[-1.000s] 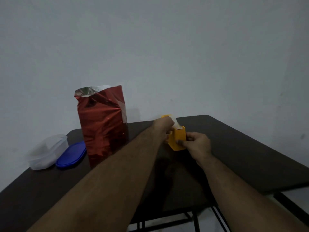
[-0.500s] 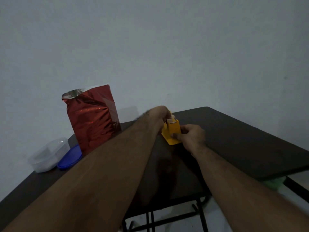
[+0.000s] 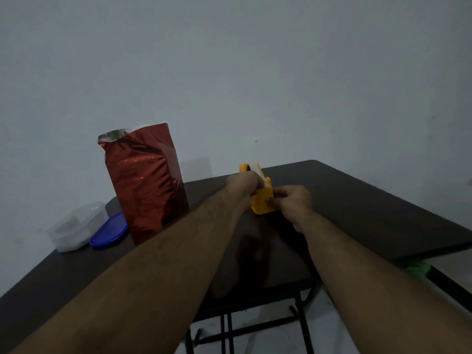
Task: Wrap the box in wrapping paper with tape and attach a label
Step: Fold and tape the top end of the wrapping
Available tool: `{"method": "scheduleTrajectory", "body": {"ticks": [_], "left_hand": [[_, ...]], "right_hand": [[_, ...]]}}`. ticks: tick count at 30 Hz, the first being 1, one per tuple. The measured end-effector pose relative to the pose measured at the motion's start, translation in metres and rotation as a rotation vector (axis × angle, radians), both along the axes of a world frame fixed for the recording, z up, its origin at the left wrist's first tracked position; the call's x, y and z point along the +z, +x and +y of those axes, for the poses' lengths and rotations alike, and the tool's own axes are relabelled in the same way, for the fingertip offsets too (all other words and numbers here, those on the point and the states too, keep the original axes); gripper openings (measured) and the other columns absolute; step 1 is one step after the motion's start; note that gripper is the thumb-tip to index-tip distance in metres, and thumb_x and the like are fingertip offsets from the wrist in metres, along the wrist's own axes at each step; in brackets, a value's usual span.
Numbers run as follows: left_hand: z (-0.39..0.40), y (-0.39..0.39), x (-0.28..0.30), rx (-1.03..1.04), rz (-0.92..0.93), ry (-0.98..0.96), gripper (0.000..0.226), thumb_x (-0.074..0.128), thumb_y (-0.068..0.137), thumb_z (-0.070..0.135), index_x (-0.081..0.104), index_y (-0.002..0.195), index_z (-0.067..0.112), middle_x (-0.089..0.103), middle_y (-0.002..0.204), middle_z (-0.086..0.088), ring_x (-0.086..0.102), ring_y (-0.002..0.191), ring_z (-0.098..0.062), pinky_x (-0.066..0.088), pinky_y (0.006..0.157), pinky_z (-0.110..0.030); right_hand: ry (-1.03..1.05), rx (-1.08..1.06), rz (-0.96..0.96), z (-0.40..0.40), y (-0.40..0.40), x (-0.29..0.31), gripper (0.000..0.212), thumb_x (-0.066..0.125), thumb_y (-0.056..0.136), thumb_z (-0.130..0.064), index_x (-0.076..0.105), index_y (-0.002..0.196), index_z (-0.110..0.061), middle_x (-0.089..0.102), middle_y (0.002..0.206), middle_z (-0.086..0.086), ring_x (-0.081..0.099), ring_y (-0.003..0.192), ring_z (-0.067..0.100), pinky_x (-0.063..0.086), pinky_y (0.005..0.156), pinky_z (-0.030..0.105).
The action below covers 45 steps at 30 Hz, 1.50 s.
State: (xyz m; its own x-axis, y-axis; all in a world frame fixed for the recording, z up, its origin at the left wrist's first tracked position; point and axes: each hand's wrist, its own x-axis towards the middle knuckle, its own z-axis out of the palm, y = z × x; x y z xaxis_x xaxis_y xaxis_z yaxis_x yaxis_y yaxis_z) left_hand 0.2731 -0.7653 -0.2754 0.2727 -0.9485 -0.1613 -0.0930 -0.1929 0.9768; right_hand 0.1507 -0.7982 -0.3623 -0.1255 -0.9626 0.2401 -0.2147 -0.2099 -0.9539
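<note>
Stretching across the lower half of the view, a dark table (image 3: 370, 208) stands against a pale wall (image 3: 255, 72), its black metal legs (image 3: 304, 325) showing beneath the near edge. Two bare forearms reach from the near side toward the middle of the tabletop. Upright on the far left of the table stands the box wrapped in red foil paper (image 3: 145, 180), its top end open, with the paper's silver inner side showing along the crumpled upper edge. Left of it, at the table's left edge, sits a clear plastic tub (image 3: 74, 228), and a blue lid (image 3: 109, 231) lies flat between the tub and the wrapped box, touching or nearly touching both. At the centre, well to the right of the box, the two hands meet around an orange tape dispenser (image 3: 263, 200) held above the tabletop. The right hand (image 3: 293, 203) grips the dispenser's near right side, thumb pressed on its face. The left hand (image 3: 242, 186), slightly blurred, is closed at the dispenser's left side, pinching at the strip of pale tape (image 3: 256, 169) that runs over its top. A scrap of something green (image 3: 419, 268) shows below the table's right edge.
</note>
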Motion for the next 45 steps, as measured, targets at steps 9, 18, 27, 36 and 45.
{"method": "scheduleTrajectory", "body": {"ticks": [9, 18, 27, 36, 45], "left_hand": [[-0.018, -0.004, -0.029, 0.135, -0.055, -0.059, 0.057, 0.081, 0.069, 0.011, 0.064, 0.122, -0.001, 0.07, 0.113, -0.016, 0.069, 0.098, -0.034, 0.062, 0.073, -0.039], [0.011, 0.006, -0.035, 0.054, -0.15, -0.157, 0.016, 0.08, 0.081, 0.01, 0.068, 0.091, 0.006, 0.065, 0.084, -0.009, 0.064, 0.083, -0.026, 0.046, 0.059, -0.027], [0.05, 0.053, 0.028, -0.22, -0.593, -0.481, 0.013, 0.064, 0.099, 0.024, 0.071, 0.096, 0.014, 0.065, 0.086, 0.005, 0.06, 0.082, -0.012, 0.045, 0.067, -0.027], [0.092, 0.105, 0.068, -0.284, -0.923, -0.577, 0.014, 0.066, 0.095, 0.008, 0.069, 0.106, 0.017, 0.062, 0.084, 0.011, 0.059, 0.078, -0.011, 0.043, 0.06, -0.019], [0.126, 0.142, 0.104, -0.13, -0.894, -0.569, 0.023, 0.077, 0.092, 0.016, 0.076, 0.114, 0.008, 0.076, 0.104, -0.006, 0.072, 0.101, -0.02, 0.058, 0.093, -0.034]], "right_hand": [[0.031, 0.028, -0.011, -0.007, -0.002, -0.004, 0.033, 0.075, 0.092, -0.001, 0.078, 0.122, -0.016, 0.079, 0.113, 0.003, 0.074, 0.102, 0.019, 0.061, 0.096, 0.041], [-0.072, -0.123, 0.032, -0.005, 0.001, -0.002, 0.031, 0.07, 0.093, -0.006, 0.078, 0.121, -0.014, 0.078, 0.11, 0.0, 0.072, 0.102, 0.015, 0.06, 0.093, 0.035], [-0.237, -0.062, -0.374, 0.045, 0.026, 0.037, 0.019, 0.072, 0.093, -0.031, 0.085, 0.095, -0.018, 0.079, 0.09, -0.002, 0.069, 0.089, 0.016, 0.055, 0.08, 0.042], [-0.36, 0.18, -0.19, 0.087, 0.063, 0.107, 0.008, 0.079, 0.088, -0.007, 0.084, 0.094, -0.008, 0.078, 0.102, -0.004, 0.071, 0.098, -0.001, 0.057, 0.08, 0.018], [-0.365, 0.147, -0.241, 0.111, 0.11, 0.148, 0.007, 0.082, 0.083, -0.011, 0.085, 0.084, -0.017, 0.076, 0.107, -0.015, 0.068, 0.106, 0.004, 0.056, 0.09, 0.029]]}}
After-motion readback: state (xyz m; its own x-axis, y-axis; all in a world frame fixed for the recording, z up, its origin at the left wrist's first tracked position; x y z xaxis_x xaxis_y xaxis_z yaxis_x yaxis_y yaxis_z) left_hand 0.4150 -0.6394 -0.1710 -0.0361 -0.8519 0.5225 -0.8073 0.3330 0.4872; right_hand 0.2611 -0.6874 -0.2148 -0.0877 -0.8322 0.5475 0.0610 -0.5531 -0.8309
